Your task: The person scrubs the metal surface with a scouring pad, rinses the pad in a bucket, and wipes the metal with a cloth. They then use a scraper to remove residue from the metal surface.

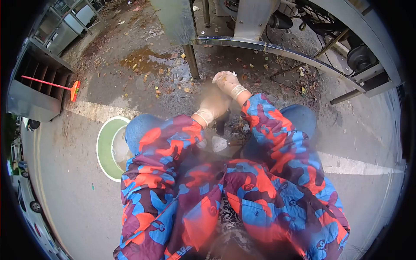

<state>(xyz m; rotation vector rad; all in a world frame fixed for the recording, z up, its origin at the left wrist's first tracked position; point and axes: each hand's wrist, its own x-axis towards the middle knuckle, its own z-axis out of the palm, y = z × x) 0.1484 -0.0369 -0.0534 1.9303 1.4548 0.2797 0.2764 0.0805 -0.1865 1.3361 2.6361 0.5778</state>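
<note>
My left hand (214, 105), in a pale glove, is low between my knees and smeared, so its fingers do not show clearly. Just beyond it and to the right, my right hand (227, 82), gloved too, is curled closed. Whatever might be inside its fingers is hidden. The two hands are close together above the wet pavement. Beneath my left hand something dark shows in part, too blurred to name. A whitish lump (219, 144) lies nearer my body, between my legs.
A green basin (107, 147) with a white rim stands by my left knee. Ahead is a metal frame (268, 48) on legs. Fallen leaves and a puddle (145, 60) cover the ground. An orange broom (74, 91) leans on a metal cabinet (32, 99) at left.
</note>
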